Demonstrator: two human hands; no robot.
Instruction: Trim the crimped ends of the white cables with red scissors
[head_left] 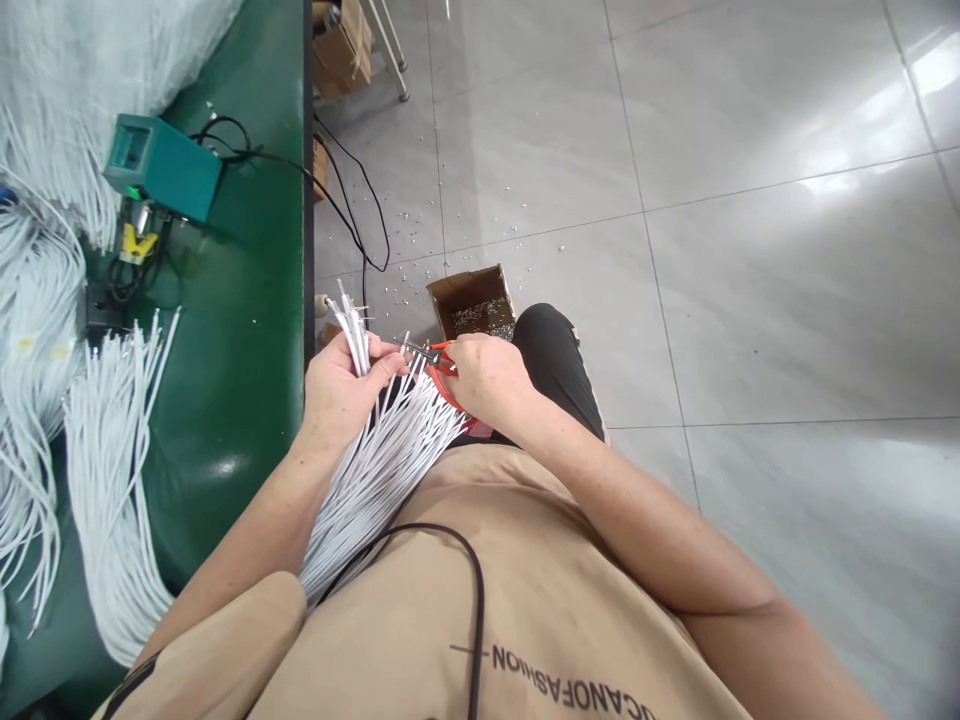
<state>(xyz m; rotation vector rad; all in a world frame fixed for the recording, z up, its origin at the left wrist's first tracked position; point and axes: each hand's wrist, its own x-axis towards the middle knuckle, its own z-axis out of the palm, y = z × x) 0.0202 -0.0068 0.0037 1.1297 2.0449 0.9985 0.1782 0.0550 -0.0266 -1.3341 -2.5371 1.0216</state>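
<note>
My left hand [341, 385] is closed around several thin white wires, whose ends stick up past the fingers. A larger bundle of white wires [390, 450] lies across my lap, its ends fanning out between the two hands. In my right hand [491, 375] is a pair of pliers with red handles [444, 385]. The dark jaws point left at the wire ends close to my left thumb. Whether the jaws are closed on a wire is too small to tell.
A cardboard box [472, 300] with small clippings stands on the floor [750, 300], with bits scattered around it. On the green table [247, 400] are a teal device [169, 165], a yellow clip [137, 245] and more white wire bundles [112, 480]. A black cable [345, 215] hangs off the edge.
</note>
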